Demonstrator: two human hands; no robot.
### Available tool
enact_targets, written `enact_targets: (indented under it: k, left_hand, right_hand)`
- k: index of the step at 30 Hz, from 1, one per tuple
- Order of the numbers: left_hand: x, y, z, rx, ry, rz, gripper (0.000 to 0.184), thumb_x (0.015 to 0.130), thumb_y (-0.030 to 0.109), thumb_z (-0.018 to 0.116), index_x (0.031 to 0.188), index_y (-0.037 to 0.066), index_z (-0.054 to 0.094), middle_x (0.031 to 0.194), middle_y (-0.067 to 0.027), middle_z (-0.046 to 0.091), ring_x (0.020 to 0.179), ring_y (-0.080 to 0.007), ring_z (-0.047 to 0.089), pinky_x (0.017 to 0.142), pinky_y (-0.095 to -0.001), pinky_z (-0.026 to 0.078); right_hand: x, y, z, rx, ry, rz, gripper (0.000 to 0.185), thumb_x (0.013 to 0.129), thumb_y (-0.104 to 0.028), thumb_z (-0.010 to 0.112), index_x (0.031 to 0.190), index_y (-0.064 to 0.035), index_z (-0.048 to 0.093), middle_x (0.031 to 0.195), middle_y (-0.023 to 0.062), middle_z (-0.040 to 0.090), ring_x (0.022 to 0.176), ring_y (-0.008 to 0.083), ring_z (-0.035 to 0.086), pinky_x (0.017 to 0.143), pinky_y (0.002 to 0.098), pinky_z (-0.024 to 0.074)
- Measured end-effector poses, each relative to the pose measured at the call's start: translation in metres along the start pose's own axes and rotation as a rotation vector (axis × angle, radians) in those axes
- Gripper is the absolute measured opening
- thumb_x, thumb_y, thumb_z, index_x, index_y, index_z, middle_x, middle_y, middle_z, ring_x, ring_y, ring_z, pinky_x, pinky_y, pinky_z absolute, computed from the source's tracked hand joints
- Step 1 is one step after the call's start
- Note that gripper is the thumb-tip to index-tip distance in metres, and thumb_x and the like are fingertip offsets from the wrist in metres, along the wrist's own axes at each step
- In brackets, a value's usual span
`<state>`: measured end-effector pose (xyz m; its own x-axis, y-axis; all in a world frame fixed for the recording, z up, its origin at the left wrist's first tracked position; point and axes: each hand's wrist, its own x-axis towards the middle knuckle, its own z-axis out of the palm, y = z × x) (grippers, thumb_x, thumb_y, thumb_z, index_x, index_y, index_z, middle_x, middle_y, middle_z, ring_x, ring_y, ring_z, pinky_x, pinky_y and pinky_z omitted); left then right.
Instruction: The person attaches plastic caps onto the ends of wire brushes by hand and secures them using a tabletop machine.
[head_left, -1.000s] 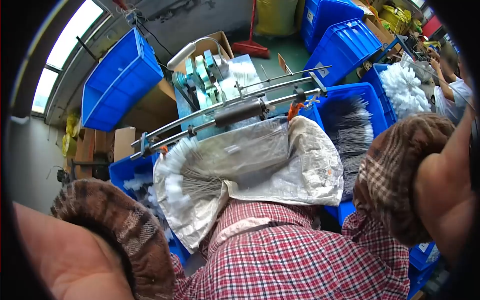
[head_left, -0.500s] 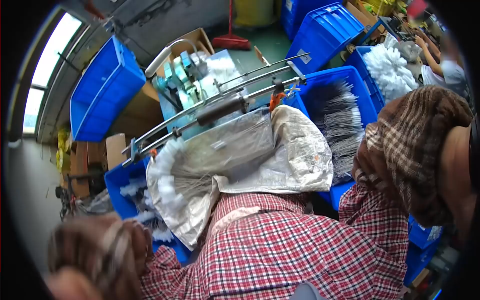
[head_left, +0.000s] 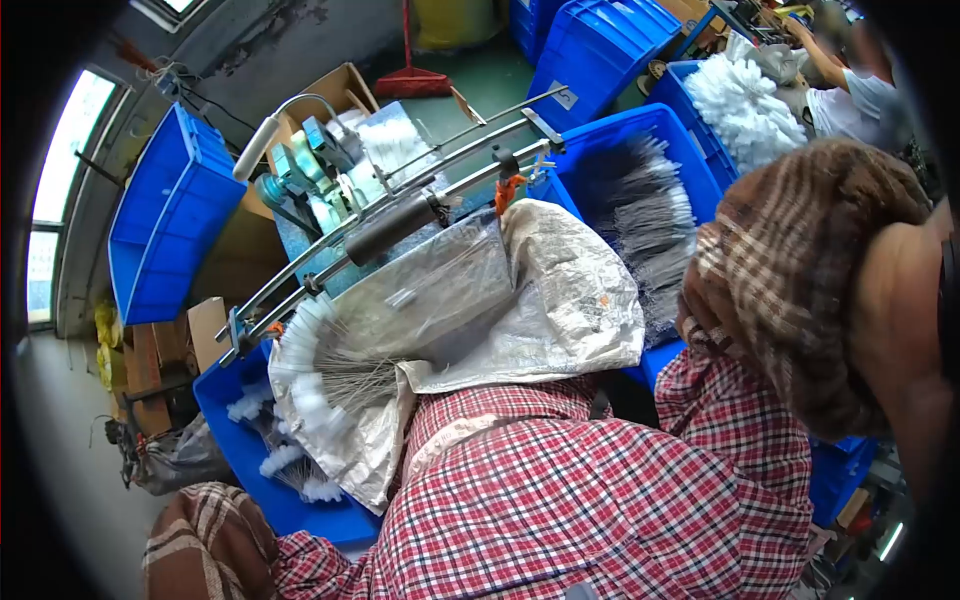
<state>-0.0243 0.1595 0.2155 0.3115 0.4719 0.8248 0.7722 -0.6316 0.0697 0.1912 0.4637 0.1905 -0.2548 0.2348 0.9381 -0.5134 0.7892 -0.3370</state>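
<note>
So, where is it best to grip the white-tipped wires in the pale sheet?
Probably around the bare stems, right of the white tips, from above: the stems draw together there, and the sheet leaves them uncovered on top.

You can pass a hand above the white sack (head_left: 590,290); along its far side, the rail frame (head_left: 543,130) and dark roller (head_left: 388,231) obstruct level reach to the machine (head_left: 318,178). The right-hand blue bin (head_left: 706,190) admits you from above, its walls blocking sideways entry
</note>
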Motion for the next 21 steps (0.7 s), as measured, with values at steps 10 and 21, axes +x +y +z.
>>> enact_targets:
  k: [10,21]
  left_hand:
    - [0.002,0.005,0.000,-0.022,0.015,0.014,0.036,0.084,0.012,0.067,0.115,-0.003,0.060,0.113,-0.0141,0.062,0.104,-0.0266,0.060,0.093,-0.0358,0.046]
    - [-0.012,0.016,-0.015,0.076,0.033,0.056,0.033,0.083,0.009,0.066,0.114,-0.002,0.061,0.113,-0.0136,0.063,0.104,-0.0268,0.060,0.093,-0.0361,0.046]
  right_hand:
    - [0.006,-0.001,0.002,-0.038,0.032,0.000,0.037,0.098,-0.033,0.049,0.115,-0.0005,0.055,0.111,0.0126,0.060,0.095,0.0238,0.055,0.085,0.0325,0.0428]
    - [-0.042,0.048,0.072,-0.388,-0.217,0.218,0.016,0.096,-0.009,0.057,0.107,0.0014,0.061,0.101,0.0137,0.059,0.094,0.0248,0.057,0.085,0.0333,0.0454]
